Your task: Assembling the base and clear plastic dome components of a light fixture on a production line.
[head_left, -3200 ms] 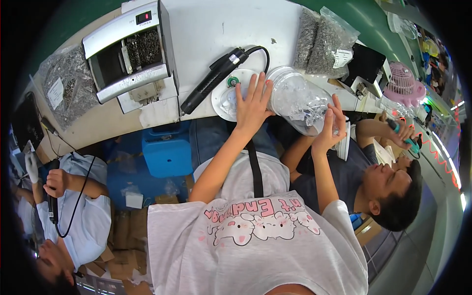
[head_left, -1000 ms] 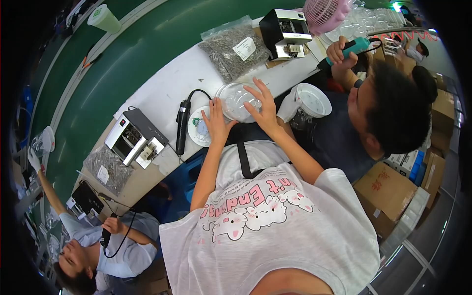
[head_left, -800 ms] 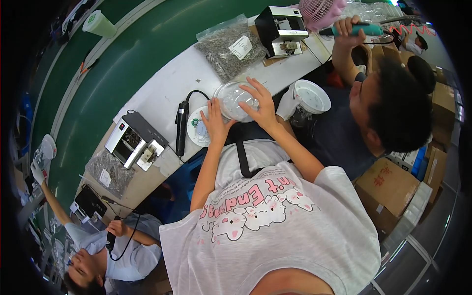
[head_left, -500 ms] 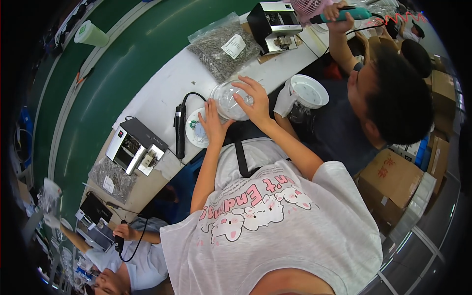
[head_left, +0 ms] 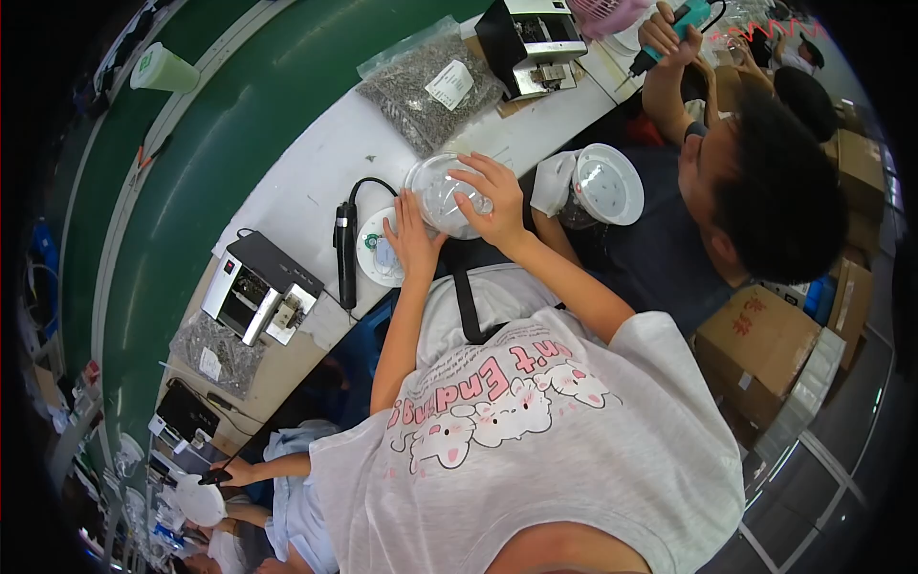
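Note:
A round clear plastic dome (head_left: 446, 198) lies on the white worktable in front of me. My right hand (head_left: 495, 203) grips its right side, with fingers and thumb curved over the top. On the dome's near left side rests my left hand (head_left: 415, 239), its fingers stretched out and touching the rim. Partly under my left hand is a white round disc (head_left: 369, 260) with a small green part and a pale grey piece on it. Left of the disc lies a black electric screwdriver (head_left: 346, 253) with its cord looping to the back.
A screw feeder (head_left: 263, 287) stands at the left, another (head_left: 532, 53) at the back right. Beside that one lies a bag of screws (head_left: 421, 96). At right, a co-worker holds a white round dish (head_left: 609, 185) and a teal screwdriver (head_left: 690, 19). Cardboard boxes (head_left: 755, 335) stand behind.
My hands stay nearly where they were on the dome. The co-worker at right has tilted the dish and swung the screwdriver downward. At lower left, another co-worker now works on a white disc.

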A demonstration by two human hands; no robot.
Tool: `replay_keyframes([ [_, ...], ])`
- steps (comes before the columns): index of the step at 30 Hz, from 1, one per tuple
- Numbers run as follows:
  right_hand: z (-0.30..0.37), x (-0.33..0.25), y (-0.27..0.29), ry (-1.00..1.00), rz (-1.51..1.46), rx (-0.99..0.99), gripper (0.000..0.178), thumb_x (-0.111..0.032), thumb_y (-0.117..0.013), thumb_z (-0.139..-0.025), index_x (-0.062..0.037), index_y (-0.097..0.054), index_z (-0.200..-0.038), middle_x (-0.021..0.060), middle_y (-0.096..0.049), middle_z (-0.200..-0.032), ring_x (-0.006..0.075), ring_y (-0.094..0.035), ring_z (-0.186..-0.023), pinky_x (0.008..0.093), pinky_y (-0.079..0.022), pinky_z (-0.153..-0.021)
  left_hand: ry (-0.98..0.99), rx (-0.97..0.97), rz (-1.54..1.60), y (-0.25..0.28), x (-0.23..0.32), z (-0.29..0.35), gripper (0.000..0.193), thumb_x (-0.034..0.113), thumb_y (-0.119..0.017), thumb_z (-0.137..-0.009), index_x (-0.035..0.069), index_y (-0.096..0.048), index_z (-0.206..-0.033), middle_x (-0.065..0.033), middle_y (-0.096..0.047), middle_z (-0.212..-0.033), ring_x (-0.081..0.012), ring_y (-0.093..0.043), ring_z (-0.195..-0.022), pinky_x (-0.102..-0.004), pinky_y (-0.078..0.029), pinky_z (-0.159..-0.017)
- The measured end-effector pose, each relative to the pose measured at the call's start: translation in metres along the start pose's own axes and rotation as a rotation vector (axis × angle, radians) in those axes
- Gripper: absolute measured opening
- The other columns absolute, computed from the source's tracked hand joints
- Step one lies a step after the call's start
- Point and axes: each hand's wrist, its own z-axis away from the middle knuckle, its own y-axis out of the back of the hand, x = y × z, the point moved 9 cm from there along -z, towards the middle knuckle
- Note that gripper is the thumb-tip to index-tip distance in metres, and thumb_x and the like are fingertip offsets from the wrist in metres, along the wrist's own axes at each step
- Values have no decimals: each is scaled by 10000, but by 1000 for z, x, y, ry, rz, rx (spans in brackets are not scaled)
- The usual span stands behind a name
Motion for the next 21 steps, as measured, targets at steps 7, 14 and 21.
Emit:
replay_keyframes([
  [7, -5, 0, -2, -50, -3, 9, 254, -181, -608, -729, -117, -641, -972, 88, -584, -1099, 307, -520, -1051, 377, -399, -868, 34, -18, -15, 1, 1, -2, 1012, 200, -773, -560, 53, -189, -1372, -99, -258, -1413, -234, -232, -1312, -477, -135, -1033],
  [14, -2, -3, -2, -46, -11, 18, 245, -168, -606, -731, -115, -640, -968, 91, -583, -1096, 313, -517, -1052, 379, -396, -869, 59, -35, -9, 4, 1, -2, 1013, 181, -774, -556, 58, -189, -1373, -96, -265, -1410, -242, -246, -1306, -474, -150, -1029],
  [21, -1, -1, -1, -44, 5, 20, 233, -180, -598, -740, -105, -642, -956, 94, -588, -1084, 317, -524, -1041, 379, -395, -862, 65, -30, 5, 5, 0, -2, 1014, 191, -777, -545, 58, -204, -1371, -97, -281, -1404, -248, -260, -1299, -470, -156, -1025],
])
